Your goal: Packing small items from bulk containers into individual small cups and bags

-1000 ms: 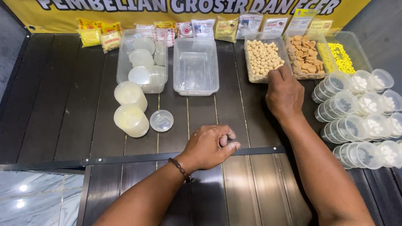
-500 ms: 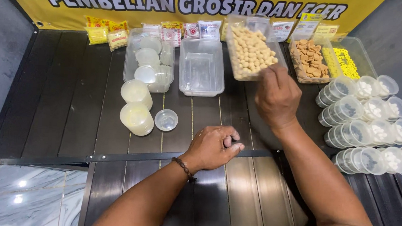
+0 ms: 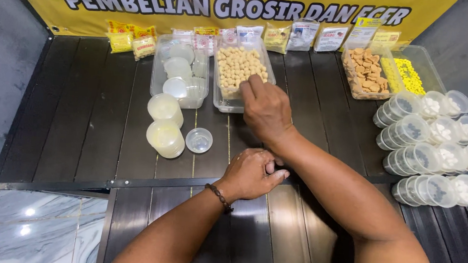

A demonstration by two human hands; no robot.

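Dark slatted table [image 3: 81, 115]: right hand [image 3: 266, 109] grips tray of round biscuits [image 3: 239, 71] at its near edge.

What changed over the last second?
The right hand carried the clear plastic tray of pale round snacks leftward, from beside the brown-biscuit tray onto the empty clear tray. The left hand stayed resting on the dark table; stacked cups unmoved.
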